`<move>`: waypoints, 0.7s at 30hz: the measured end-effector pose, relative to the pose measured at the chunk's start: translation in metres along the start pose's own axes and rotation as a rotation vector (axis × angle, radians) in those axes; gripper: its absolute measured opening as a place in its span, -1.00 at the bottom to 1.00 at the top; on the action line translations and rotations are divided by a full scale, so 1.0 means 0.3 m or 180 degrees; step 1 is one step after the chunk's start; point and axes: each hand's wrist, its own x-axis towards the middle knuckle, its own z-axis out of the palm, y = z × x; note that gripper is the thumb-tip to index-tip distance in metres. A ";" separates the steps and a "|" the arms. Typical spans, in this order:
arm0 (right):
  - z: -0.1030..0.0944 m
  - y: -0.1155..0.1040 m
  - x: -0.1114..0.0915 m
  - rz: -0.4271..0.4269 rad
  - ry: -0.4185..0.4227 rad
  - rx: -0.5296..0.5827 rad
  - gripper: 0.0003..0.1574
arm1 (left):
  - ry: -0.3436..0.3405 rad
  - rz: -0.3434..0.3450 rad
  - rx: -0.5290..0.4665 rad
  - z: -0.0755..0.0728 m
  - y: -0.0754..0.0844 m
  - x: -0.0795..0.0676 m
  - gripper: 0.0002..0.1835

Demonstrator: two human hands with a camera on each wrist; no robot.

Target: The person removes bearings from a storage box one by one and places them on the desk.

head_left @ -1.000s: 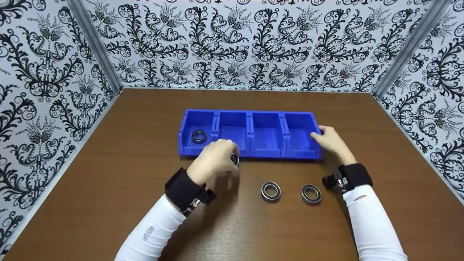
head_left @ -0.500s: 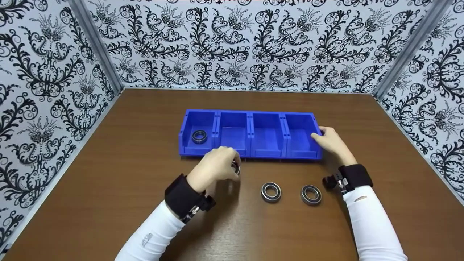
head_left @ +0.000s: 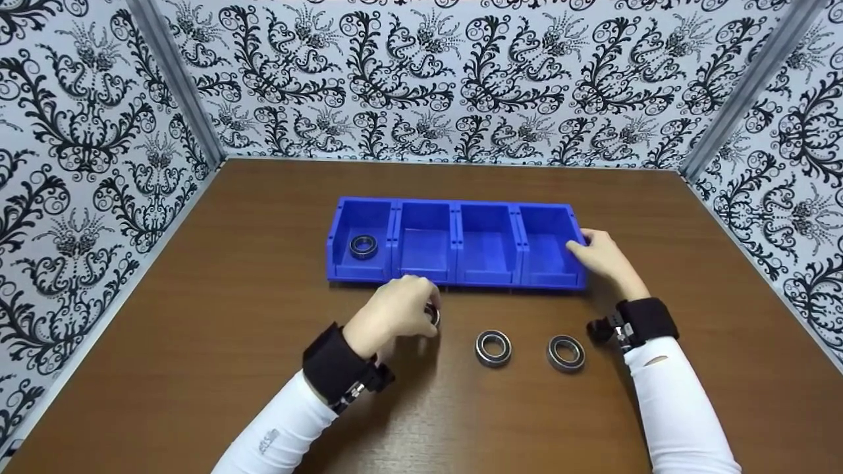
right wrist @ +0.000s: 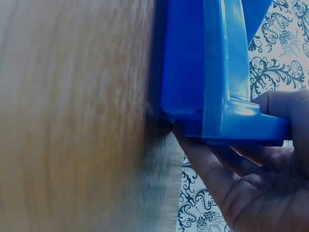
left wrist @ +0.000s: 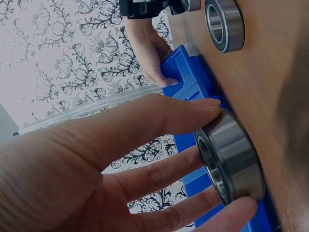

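My left hand (head_left: 398, 308) pinches a ball bearing (left wrist: 232, 157) between thumb and fingers, tilted on edge, just in front of the blue bin row (head_left: 490, 280). Most of that bearing is covered by the hand in the head view. At the bin row's right end, my right hand (head_left: 609, 261) grips the side wall, thumb over the rim and fingers along the outside. The right wrist view shows the fingers (right wrist: 207, 164) against the blue wall (right wrist: 186, 63). Another bearing (head_left: 363, 247) lies in the leftmost compartment.
Two bearings lie on the brown table (head_left: 263, 368) before the bins: one (head_left: 492, 349) near the middle, another (head_left: 566, 354) to its right, near the right wrist camera (head_left: 599, 330). Patterned walls (head_left: 461, 85) enclose the back and sides.
My left hand has drawn back from the bin row's front edge towards me and slightly right, still holding the bearing. My right hand stays on the bin row's end.
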 end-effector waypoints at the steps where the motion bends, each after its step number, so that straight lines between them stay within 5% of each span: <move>1: 0.000 0.000 0.000 -0.0007 0.0003 0.0002 -0.34 | 0.0004 0.0001 0.0004 0.001 0.000 -0.001 -0.72; 21: 0.000 0.011 0.004 -0.0110 0.0037 0.0033 -0.37 | 0.0069 0.0136 0.0055 0.043 0.002 -0.029 -0.76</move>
